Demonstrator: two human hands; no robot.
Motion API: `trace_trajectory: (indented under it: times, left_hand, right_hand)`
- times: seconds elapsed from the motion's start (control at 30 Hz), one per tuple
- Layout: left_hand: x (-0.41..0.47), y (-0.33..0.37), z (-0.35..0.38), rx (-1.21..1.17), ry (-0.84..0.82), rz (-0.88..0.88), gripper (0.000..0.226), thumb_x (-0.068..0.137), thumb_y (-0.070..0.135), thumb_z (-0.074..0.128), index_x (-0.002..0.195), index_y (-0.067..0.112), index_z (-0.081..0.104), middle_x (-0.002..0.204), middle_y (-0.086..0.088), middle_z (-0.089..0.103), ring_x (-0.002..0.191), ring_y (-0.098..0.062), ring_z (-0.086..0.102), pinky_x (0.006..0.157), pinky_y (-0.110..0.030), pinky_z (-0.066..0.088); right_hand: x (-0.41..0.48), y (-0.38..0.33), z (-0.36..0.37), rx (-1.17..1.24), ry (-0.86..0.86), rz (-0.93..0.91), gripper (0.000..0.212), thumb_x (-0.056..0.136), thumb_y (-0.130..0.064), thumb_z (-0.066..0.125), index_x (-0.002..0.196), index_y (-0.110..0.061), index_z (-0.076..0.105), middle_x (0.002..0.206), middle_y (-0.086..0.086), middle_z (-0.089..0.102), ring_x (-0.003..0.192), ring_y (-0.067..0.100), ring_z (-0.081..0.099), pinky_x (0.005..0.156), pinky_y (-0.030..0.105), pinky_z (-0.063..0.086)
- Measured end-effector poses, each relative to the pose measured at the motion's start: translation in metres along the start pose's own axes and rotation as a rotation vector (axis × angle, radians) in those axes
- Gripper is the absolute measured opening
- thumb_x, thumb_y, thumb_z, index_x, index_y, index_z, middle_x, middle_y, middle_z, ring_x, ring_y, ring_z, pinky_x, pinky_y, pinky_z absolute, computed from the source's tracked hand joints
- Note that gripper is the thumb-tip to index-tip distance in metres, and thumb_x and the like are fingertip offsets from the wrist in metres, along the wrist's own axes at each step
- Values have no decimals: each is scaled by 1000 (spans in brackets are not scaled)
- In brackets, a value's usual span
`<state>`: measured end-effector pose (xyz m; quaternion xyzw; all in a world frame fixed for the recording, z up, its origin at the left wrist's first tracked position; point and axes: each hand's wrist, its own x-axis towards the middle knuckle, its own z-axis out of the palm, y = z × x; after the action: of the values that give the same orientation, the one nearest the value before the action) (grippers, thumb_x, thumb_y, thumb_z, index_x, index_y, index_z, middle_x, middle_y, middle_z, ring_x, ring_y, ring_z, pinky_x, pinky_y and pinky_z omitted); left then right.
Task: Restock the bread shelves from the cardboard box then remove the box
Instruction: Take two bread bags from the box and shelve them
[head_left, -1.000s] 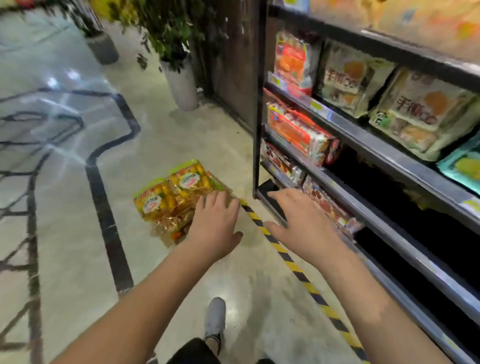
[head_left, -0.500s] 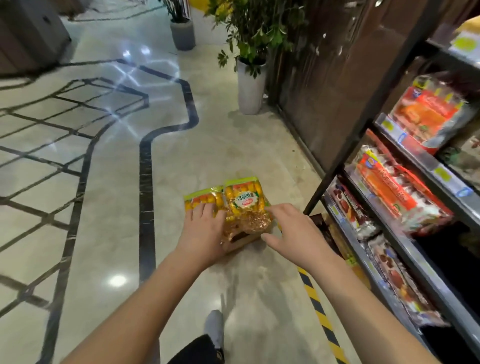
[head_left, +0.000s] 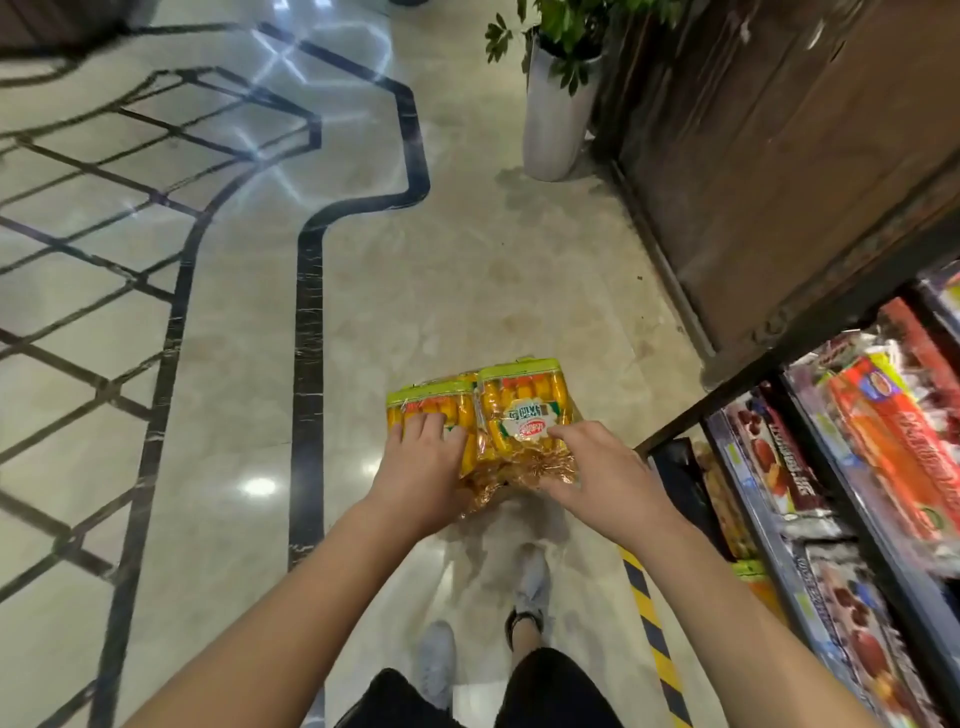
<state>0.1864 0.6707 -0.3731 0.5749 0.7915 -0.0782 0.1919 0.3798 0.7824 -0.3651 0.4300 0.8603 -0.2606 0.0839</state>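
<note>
We are bent over two bread packs on the polished floor (head_left: 415, 286), out to the left of the shelf unit (head_left: 727, 397) and just clear of its near corner. They lie side by side, touching; no cardboard box shows, and the packs hide whatever is beneath them.

Our left hand (head_left: 421, 467) rests on the left bread pack (head_left: 431, 402), the one farther from the shelf unit, with fingers held close together and laid flat on its top. Our right hand (head_left: 597, 467) is on the right bread pack (head_left: 524, 410), fingers spread over the label and thumb down by the crinkled end. We cannot tell whether that thumb has closed on the wrapper.

The step looks like picking up both packs for the shelves. We should get our thumbs under the long edges and lift from the sides, not squeeze from above, since soft bread dents and the film is slippery. We would bring them up level, then swing right toward the shelf unit, stepping over the striped tape (head_left: 644, 597) along its foot.
</note>
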Motion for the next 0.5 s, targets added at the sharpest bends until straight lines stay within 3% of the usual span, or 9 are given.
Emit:
trace_trajectory:
  times: [0.3,0.5]
  left_hand:
    - [83,8,17,-56,-139,-117,70,93,55,63,151,25,38,161,-9,29,150,-32,26,123,-46,26]
    - [126,-2,51,-66,-210,-163,72,92,54,64,150,21,37,155,-10,35,145,-32,30,119,-45,30]
  right_hand:
    - [90,60,3,83,-118,19,65,93,-44,67,152,-31,42,150,-3,45,131,20,52,105,40,48]
    - [141,92,31,122,-194,59,67,93,-45,67,153,-30,40,149,-2,44,131,18,50,103,37,47]
